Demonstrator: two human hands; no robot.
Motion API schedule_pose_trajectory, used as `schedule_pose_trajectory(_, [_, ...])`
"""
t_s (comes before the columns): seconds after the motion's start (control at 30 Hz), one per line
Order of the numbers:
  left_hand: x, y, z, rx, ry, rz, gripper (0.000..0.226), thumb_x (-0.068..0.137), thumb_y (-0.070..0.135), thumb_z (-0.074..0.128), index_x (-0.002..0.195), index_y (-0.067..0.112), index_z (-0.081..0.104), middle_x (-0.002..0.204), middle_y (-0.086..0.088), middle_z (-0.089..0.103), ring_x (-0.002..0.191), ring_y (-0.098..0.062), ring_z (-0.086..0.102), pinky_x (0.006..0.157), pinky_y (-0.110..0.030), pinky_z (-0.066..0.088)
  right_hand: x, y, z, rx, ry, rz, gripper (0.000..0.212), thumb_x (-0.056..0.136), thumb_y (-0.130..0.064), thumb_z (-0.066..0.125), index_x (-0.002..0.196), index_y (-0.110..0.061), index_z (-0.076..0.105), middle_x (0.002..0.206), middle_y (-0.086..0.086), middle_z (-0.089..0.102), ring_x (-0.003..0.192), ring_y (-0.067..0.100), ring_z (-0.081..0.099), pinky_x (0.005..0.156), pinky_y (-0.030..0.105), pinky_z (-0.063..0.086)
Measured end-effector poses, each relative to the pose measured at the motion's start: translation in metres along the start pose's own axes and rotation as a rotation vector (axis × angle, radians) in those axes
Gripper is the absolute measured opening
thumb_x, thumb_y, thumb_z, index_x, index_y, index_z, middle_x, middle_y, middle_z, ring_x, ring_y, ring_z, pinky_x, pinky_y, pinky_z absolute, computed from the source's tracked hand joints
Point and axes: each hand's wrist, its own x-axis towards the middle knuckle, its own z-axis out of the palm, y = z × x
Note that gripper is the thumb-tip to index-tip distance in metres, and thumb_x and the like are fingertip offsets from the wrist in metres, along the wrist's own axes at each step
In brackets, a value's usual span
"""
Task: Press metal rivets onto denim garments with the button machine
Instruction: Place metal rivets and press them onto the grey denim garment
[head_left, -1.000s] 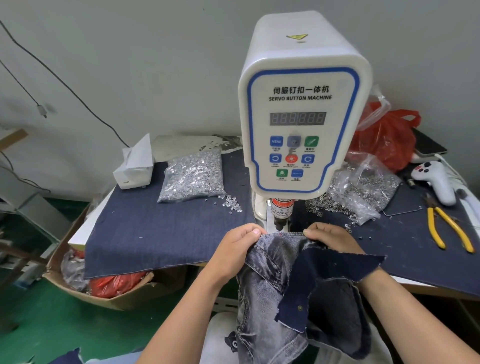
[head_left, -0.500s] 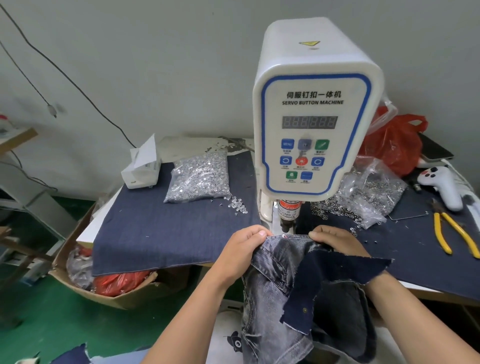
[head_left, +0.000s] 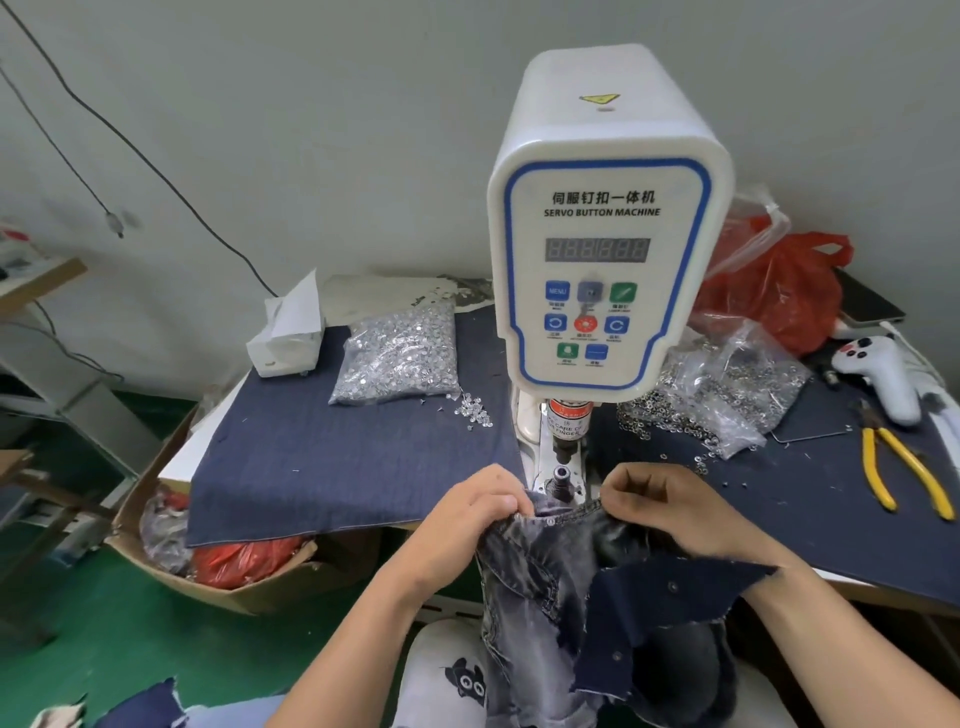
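The tall white blue-trimmed servo button machine (head_left: 608, 234) stands over its small steel lower die (head_left: 562, 477). Just before the die, the washed grey-blue denim garment (head_left: 550, 566) hangs off the table edge, its top hem pinched by the left hand (head_left: 480, 512) and right hand (head_left: 657, 501) (both curled tight). Fingers this near the punch risk being caught; a slack hem could set the rivet crooked.

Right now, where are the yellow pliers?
The yellow pliers lie on the table's far right edge, just in front of the white controller.
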Motion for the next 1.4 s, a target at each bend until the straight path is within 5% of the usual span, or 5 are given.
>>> schedule_pose_trajectory(0.23, [-0.021, 0.015, 0.009, 0.516, -0.027, 0.161, 0.014, 0.095, 0.047, 0.073, 0.092, 0.035, 0.067, 0.112, 0.017, 0.048, 0.123, -0.009, 0.039, 0.106, -0.034, 0.034, -0.007, -0.017, 0.025, -0.051, -0.098, -0.075, 0.017, 0.092, -0.026, 0.065, 0.084, -0.011, 0.065, 0.068, -0.006, 0.060, 0.061, 0.007, 0.052, 0.060, 0.019, 0.044])
schedule_pose_trajectory(0.77, [-0.004, 0.043, 0.007, 0.350, -0.056, 0.100, 0.015, 0.096, 0.033, 0.062, 0.082, 0.037, 0.068, 0.092, 0.010, 0.062, 0.092, -0.006, 0.058, 0.087, -0.024, 0.045, -0.007, -0.020, -0.020, -0.381, 0.120, 0.069, 0.011, 0.100, -0.020, 0.067, 0.094, -0.025, 0.074, 0.088, -0.007, 0.079, 0.084, 0.010, 0.071, 0.076, 0.020, 0.052])
schedule_pose_trajectory(0.9, [-0.004, 0.036, -0.006, 0.067, 0.021, -0.007, 0.016, 0.095, 0.029, 0.060, 0.082, 0.020, 0.065, 0.080, 0.006, 0.063, 0.079, -0.012, 0.055, 0.079, -0.034, 0.040, 0.018, 0.002, -0.056, -1.052, 0.609, 0.169, 0.010, 0.098, -0.019, 0.064, 0.096, -0.022, 0.073, 0.091, 0.002, 0.076, 0.094, 0.030, 0.069, 0.075, 0.035, 0.047])
schedule_pose_trajectory(1.17, [-0.003, 0.044, -0.004, 0.009, 0.437, 0.041, 0.022, 0.079, 0.022, 0.049, 0.062, 0.019, 0.036, 0.063, 0.006, 0.033, 0.064, -0.011, 0.029, 0.063, -0.036, 0.024, 0.038, 0.024, -0.054, -1.299, 0.580, 0.170, 0.012, 0.094, -0.017, 0.067, 0.089, -0.012, 0.077, 0.082, 0.009, 0.059, 0.083, 0.037, 0.067, 0.070, 0.041, 0.054])
schedule_pose_trajectory(1.4, [0.014, 0.044, -0.038, 0.286, 0.563, -0.125, 0.021, 0.090, 0.035, 0.052, 0.072, 0.024, 0.058, 0.062, 0.015, 0.059, 0.060, -0.001, 0.050, 0.060, -0.024, 0.043, 0.036, 0.028, -0.049, -1.483, 0.516, 0.225, 0.019, 0.099, -0.027, 0.061, 0.099, -0.011, 0.072, 0.101, 0.010, 0.067, 0.095, 0.032, 0.067, 0.075, 0.038, 0.051])
